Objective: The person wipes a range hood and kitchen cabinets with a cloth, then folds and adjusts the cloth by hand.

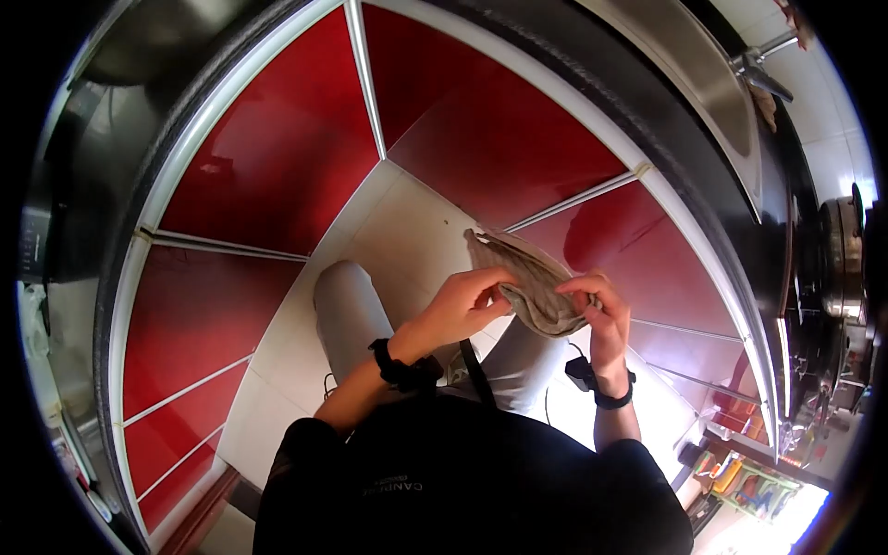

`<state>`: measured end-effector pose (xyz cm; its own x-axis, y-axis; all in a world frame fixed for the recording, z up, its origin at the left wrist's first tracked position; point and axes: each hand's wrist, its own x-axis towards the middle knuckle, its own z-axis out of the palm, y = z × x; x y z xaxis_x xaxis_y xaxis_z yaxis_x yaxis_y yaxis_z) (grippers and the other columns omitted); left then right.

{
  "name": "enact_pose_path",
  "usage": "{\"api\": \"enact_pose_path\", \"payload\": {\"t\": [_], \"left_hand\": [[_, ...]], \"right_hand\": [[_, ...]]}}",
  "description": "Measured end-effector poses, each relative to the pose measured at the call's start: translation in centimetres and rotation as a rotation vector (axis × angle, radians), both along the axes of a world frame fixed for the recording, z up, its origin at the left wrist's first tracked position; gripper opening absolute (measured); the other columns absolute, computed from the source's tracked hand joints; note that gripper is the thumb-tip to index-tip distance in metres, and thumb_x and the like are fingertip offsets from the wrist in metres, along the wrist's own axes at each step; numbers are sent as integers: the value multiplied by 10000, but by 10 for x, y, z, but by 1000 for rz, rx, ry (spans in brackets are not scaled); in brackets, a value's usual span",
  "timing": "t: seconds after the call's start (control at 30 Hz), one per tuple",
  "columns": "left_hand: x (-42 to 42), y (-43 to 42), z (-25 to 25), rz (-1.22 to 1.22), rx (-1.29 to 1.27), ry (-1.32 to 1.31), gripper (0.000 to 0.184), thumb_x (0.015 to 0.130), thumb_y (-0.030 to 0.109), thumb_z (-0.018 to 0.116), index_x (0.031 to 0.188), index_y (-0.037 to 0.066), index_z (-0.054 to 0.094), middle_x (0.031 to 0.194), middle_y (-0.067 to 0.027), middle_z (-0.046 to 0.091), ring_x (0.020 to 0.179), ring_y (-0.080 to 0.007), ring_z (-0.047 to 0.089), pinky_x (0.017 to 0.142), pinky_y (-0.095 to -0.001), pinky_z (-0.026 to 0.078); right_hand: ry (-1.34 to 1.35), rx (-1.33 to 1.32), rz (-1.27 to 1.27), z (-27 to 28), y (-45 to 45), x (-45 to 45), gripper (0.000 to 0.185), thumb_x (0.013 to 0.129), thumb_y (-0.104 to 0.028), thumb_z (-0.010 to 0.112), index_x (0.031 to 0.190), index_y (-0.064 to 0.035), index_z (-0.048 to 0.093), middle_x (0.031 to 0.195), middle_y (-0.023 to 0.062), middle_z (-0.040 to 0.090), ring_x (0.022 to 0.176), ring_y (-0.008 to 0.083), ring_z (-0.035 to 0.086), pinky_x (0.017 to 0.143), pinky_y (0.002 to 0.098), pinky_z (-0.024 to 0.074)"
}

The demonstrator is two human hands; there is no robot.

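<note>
A greyish-beige cloth [529,274] hangs in folds between my two hands, above my legs. My left hand [462,303] is closed on its near left edge, thumb and fingers pinched together. At the cloth's right end, my right hand [603,314] grips the edge between thumb and bent fingers. The far corner of the cloth hangs loose toward the red cabinet doors. Both wrists wear dark bands with small black devices.
Red cabinet doors [499,120] curve around in front and to both sides. Above them runs a dark countertop [592,88] with a steel sink [708,83] and faucet [763,69]. A metal pot [840,259] stands at the right. Pale floor tiles [398,217] lie below.
</note>
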<state>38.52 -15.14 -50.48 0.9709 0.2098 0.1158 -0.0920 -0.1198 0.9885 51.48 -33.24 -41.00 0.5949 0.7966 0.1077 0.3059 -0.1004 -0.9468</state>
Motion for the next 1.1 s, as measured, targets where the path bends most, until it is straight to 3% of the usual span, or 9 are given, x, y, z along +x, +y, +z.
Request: {"api": "enact_pose_path", "payload": {"t": [0.2,0.23,0.47,0.6,0.7,0.8,0.87,0.93,1.1], "left_hand": [[7,-10,21,274,-150,-92,202,912,-9,578,1113,-22,579,594,-13,563,516,-59,525,508,-223,412],[9,-13,29,267,-172,-94,194,928,-1,570,1122,-19,567,603,-14,569,521,-59,534,496,-218,409],[41,-39,52,236,-243,-216,202,1003,53,519,1194,-3,487,699,-33,605,545,-79,574,455,-211,420],[61,-51,61,143,-325,-216,173,1012,32,485,1180,-11,479,904,-99,627,655,-104,613,517,-229,482],[86,-62,63,268,-124,-445,161,1004,44,504,1155,-10,517,957,-121,646,815,-168,666,715,-287,539],[102,-79,72,308,-17,-575,244,958,29,565,1196,-20,534,1081,-175,642,975,-270,661,859,-347,526],[115,-91,77,251,58,-691,279,967,19,549,1230,-31,470,1229,-171,575,1095,-204,595,948,-336,467],[128,-99,79,283,339,-747,518,891,30,633,1343,-49,395,1239,-237,554,1110,-357,575,956,-412,452],[152,-101,76,215,609,-708,619,803,23,685,1346,-64,400,1156,-251,567,1045,-420,565,899,-457,469]], "right_hand": [[-66,-81,-18,-12,-21,-9,513,616,-35,515,1115,-5,632,820,75,405,768,209,404,705,310,342],[-142,-101,-1,-13,-26,-8,526,621,63,533,1135,-5,619,840,92,437,761,223,447,703,326,387],[-417,-65,-281,-23,-47,-16,263,794,33,695,1051,17,641,923,135,544,835,269,599,727,358,491],[-611,-59,-411,-19,-57,-10,207,801,22,711,1003,22,668,844,115,564,787,274,602,687,333,496],[-575,-240,-617,-9,-67,-9,188,833,-2,704,1020,7,691,769,84,584,715,201,584,656,318,488],[-379,-74,-825,-3,-71,-4,187,897,-44,686,1076,12,681,761,25,596,721,86,563,614,235,430],[-437,69,-901,0,-72,4,204,934,-50,638,1123,18,673,910,69,679,829,108,617,718,255,485],[-608,240,-968,8,-67,15,226,915,-33,646,1136,5,675,946,111,702,866,154,655,789,284,511],[-804,115,-944,-8,-54,41,601,848,-22,668,1403,22,440,1335,198,563,1236,337,545,1065,420,405]]}}
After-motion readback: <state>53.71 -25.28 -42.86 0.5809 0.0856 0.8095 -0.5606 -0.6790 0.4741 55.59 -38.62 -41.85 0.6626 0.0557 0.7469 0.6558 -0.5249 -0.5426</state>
